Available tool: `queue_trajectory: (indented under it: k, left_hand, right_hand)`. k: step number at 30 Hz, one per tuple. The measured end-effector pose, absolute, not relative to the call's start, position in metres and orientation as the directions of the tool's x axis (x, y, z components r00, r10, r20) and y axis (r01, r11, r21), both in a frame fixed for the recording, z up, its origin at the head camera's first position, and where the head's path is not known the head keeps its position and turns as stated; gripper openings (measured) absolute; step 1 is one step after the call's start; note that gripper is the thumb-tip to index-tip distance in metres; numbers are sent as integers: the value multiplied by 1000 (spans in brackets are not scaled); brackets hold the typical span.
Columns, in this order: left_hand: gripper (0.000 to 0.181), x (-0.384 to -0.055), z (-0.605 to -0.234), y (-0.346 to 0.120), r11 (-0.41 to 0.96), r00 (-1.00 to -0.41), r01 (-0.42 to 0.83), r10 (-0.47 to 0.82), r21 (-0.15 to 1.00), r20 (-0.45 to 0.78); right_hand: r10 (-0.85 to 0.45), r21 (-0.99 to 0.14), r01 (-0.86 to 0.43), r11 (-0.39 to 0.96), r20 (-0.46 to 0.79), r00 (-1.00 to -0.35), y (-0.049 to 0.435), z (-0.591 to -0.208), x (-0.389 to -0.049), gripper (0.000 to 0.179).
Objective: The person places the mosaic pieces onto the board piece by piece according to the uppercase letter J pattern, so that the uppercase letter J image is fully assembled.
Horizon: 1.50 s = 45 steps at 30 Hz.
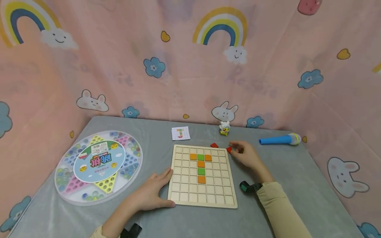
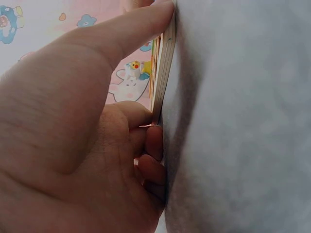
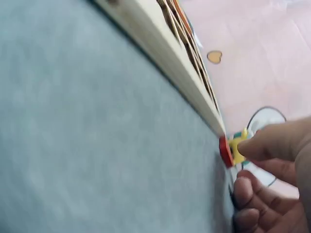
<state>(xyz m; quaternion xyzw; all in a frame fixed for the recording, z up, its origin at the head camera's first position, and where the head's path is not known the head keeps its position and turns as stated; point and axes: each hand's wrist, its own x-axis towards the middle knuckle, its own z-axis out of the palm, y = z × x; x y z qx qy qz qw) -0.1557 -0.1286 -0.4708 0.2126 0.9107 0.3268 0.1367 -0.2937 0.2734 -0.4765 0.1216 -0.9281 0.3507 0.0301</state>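
Note:
A wooden grid board (image 1: 184, 188) lies on the table, with orange tiles (image 1: 201, 179) and green tiles (image 1: 201, 171) forming a T. My left hand (image 1: 151, 191) rests against the board's left side, fingers spread, thumb at the near left corner; the left wrist view shows thumb and index finger touching its edge. By the far right corner, my right hand (image 1: 245, 154) has bent fingers around a gap, its fingertips close to a red tile (image 3: 225, 152). Another red tile (image 1: 214, 145) lies along the far edge.
A patterned card (image 1: 180, 133) lies behind the board, and a small figurine (image 1: 224, 128) stands at the table's back. A round marble board game (image 1: 99, 165) occupies the left side. On the far right lies a blue toy microphone (image 1: 279, 139). A pink curtain (image 1: 178, 89) hangs behind.

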Motion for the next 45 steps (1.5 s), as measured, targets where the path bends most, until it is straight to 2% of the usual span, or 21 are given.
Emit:
queue_trajectory:
  k: [8,16,35,45]
  left_hand:
    - [114,-156,-472,-129,690,-874,295,474,661,-105]
    - [114,-156,-473,-130,694,-875,294,472,657,-108]
    - [114,-157,-476,-128,695,-875,291,471,658,-110]
    - [115,-155,-473,-129,689,-874,300,476,659,-100]
  right_hand:
    - [-266,-580,-320,749,179,-947,277,-485,-301,35]
    - [-306,-495,-329,804,130,-943,271,-477,-305,32]
    - [-296,-500,-317,806,125,-947,272,-475,-295,26]
    - [-329,-502,-362,786,156,-931,261,-472,-269,30]
